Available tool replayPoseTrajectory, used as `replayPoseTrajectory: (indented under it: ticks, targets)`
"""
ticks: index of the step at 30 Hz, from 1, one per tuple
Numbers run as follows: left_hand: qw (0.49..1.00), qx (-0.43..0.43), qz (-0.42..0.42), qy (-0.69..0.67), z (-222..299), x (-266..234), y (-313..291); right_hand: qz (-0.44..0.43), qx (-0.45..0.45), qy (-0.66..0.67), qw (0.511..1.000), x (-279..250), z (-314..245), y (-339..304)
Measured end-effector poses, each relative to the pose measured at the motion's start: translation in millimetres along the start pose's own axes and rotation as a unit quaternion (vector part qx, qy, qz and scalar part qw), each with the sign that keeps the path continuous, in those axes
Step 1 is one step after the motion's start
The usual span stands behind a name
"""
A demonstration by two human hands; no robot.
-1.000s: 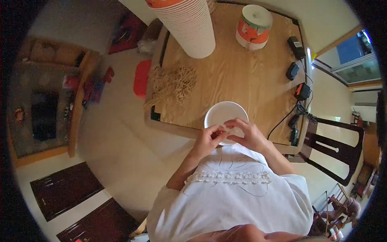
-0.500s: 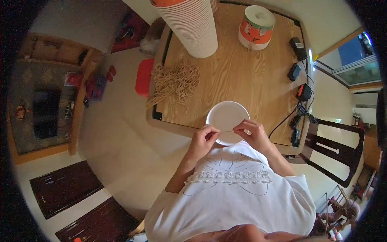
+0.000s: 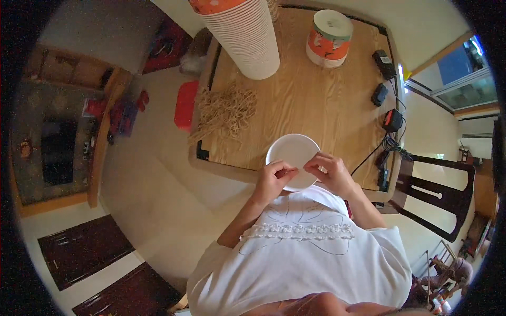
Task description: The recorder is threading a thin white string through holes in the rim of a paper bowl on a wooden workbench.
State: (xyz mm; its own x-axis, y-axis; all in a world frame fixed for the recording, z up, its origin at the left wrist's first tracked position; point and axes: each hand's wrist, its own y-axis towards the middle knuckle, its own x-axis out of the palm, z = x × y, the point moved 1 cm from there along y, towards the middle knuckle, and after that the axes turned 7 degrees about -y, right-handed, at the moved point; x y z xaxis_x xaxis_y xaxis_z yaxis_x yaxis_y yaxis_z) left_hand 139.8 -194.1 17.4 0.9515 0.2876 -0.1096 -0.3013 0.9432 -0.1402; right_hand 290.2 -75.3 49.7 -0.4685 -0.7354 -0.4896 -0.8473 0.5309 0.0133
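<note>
Over a white paper tub [image 3: 291,143], which stands at the table's near edge, both my hands are pinched close together. My left hand [image 3: 273,180] closes thumb and forefinger on a thin piece of twine [image 3: 299,169]. From the other side, my right hand [image 3: 333,174] pinches the same strand, its fingertips almost meeting the left ones. Little of the strand shows between the fingers. The tub's mouth faces up, and its near side is partly hidden by my hands. A tangled heap of tan twine [image 3: 229,113] lies to the left on the table.
A tall leaning stack of nested paper tubs [image 3: 245,45] rises at the back left. One orange-printed tub [image 3: 328,46] stands upside down at the back. Black power adapters [image 3: 392,121] and cables line the right edge, near a dark chair [image 3: 437,195]. A red stool [image 3: 185,105] is left of the table.
My hands have come closer together, so less of the strand shows between them. The whole view has shifted slightly.
</note>
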Motion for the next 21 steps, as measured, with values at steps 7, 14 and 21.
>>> replayPoseTrajectory:
  ticks: [7,14,21]
  targets:
    - [0.993,-0.091,-0.017,-0.078,11.6,4.8,4.6,-0.03,-0.048,-0.075,0.996,1.8,2.8,1.4]
    - [0.998,-0.057,0.005,-0.014,0.3,2.1,4.0,-0.005,0.01,-0.012,1.0,-2.0,5.1,0.9]
    - [0.969,-0.135,0.058,-0.197,-4.2,0.1,5.2,0.037,-0.029,0.018,0.999,0.2,-10.5,9.1]
